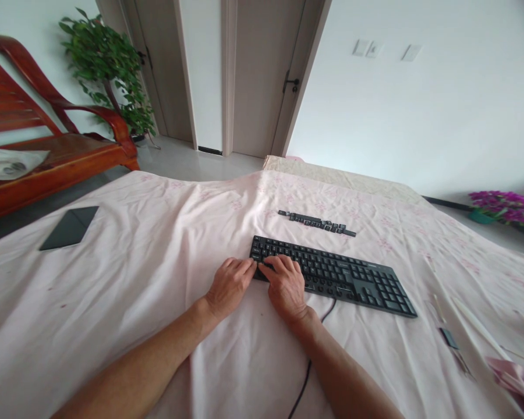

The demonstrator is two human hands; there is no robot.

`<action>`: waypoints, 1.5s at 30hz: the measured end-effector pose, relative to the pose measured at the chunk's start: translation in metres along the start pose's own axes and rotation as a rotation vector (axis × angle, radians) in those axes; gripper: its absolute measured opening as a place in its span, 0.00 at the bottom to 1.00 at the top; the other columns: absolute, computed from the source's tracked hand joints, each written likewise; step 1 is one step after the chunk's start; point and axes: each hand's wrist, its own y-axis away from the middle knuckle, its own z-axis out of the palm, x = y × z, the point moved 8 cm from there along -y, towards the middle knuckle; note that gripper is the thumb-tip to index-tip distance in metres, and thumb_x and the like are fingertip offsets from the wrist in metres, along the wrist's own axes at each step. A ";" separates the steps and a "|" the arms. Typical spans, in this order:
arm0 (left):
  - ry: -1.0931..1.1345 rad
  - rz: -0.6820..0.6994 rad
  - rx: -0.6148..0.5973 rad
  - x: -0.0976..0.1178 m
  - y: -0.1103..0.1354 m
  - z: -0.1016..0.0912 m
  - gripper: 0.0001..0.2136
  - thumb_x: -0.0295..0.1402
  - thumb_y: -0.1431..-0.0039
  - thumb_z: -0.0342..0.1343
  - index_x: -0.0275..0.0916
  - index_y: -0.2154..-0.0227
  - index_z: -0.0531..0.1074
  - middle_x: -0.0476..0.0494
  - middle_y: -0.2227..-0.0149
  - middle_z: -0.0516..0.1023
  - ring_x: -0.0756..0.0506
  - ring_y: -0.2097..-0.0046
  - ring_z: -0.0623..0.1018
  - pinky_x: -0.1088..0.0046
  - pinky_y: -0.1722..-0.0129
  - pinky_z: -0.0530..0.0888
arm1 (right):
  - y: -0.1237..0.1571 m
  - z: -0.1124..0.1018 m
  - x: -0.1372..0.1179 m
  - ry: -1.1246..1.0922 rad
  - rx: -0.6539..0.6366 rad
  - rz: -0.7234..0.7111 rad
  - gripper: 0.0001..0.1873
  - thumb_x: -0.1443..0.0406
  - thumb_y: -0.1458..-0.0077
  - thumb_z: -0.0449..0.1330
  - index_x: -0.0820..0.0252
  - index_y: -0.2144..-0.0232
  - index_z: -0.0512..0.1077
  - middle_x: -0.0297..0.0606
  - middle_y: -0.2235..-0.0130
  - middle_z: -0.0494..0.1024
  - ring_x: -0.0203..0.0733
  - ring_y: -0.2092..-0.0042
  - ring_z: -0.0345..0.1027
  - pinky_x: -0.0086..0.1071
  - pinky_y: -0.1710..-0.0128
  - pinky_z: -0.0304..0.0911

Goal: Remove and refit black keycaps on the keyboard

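Note:
A black keyboard (344, 277) lies on a pink cloth-covered surface (157, 244), its cable (308, 369) trailing toward me. My left hand (229, 285) rests at the keyboard's near left corner, fingers curled and pressed against its edge. My right hand (286, 285) lies on the left end of the keys, fingers bent and pinched together at the corner. What the fingertips grip there is hidden. Beyond the keyboard, a row of loose black keycaps (317, 223) lies on the cloth.
A dark flat tablet (70, 228) lies at the left. Small tools and sticks (452, 329) lie at the right edge. A red wooden chair (48, 139), a green plant (109, 64), doors and purple flowers (504, 206) stand around.

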 end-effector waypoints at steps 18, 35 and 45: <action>0.166 -0.189 0.122 -0.024 0.007 0.001 0.14 0.25 0.39 0.49 0.42 0.52 0.71 0.44 0.55 0.77 0.45 0.58 0.75 0.66 0.55 0.70 | 0.001 -0.009 0.017 -0.146 0.164 0.164 0.18 0.73 0.43 0.53 0.52 0.55 0.75 0.36 0.57 0.75 0.43 0.56 0.62 0.37 0.55 0.56; 0.507 -0.379 0.104 -0.048 0.005 0.013 0.11 0.28 0.41 0.54 0.43 0.56 0.72 0.47 0.59 0.76 0.47 0.57 0.76 0.71 0.56 0.71 | -0.012 0.003 0.016 -0.073 0.090 0.088 0.06 0.63 0.44 0.61 0.51 0.63 0.76 0.35 0.60 0.76 0.44 0.57 0.63 0.37 0.58 0.57; 0.658 -0.437 0.115 -0.057 0.004 0.020 0.08 0.30 0.43 0.57 0.43 0.61 0.74 0.49 0.62 0.77 0.48 0.61 0.76 0.73 0.59 0.72 | -0.009 -0.001 0.016 -0.194 0.159 0.141 0.10 0.62 0.39 0.56 0.53 0.69 0.77 0.34 0.64 0.77 0.41 0.61 0.63 0.35 0.58 0.58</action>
